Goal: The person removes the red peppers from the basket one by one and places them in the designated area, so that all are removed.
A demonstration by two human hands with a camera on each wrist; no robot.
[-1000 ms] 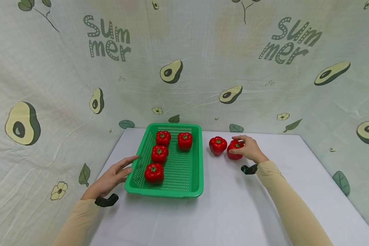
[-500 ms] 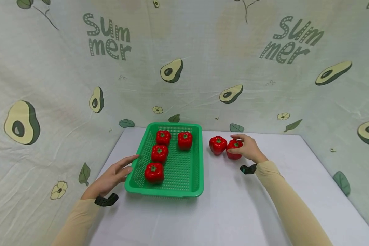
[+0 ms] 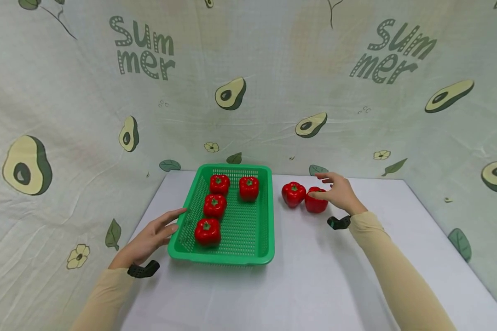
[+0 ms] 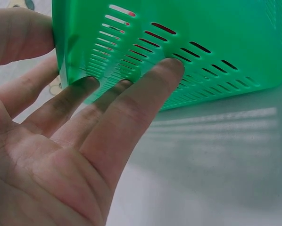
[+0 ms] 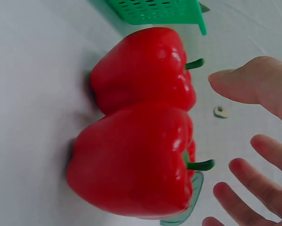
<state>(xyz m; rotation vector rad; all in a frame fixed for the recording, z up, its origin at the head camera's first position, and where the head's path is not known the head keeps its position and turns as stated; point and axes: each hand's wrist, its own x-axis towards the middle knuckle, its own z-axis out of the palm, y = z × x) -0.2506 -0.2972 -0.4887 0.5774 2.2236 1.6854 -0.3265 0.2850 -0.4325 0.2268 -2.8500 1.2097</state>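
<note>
My right hand (image 3: 343,193) hovers over the right-hand red bell pepper (image 3: 316,202), fingers spread and holding nothing. In the right wrist view its fingertips stand apart from the green stem of the nearer bell pepper (image 5: 131,162). Beside it, side against side, stands a second bell pepper (image 5: 143,68), both upright on the table. My left hand (image 3: 151,236) rests at the left side of a green plastic basket (image 3: 248,262). Its extended fingers touch the slotted outer wall (image 4: 216,28) in the left wrist view.
Inside the basket sit several more red bell peppers (image 3: 208,232), mostly along its left side, with one (image 3: 249,188) at the back right. The white table (image 3: 306,285) ends at a hanging avocado-print cloth (image 3: 269,92) behind and at the sides.
The right-hand bell pepper has slid slightly left against its neighbour. My right hand has let go of it and risen, fingers spreading. My left hand has stayed at the basket.
</note>
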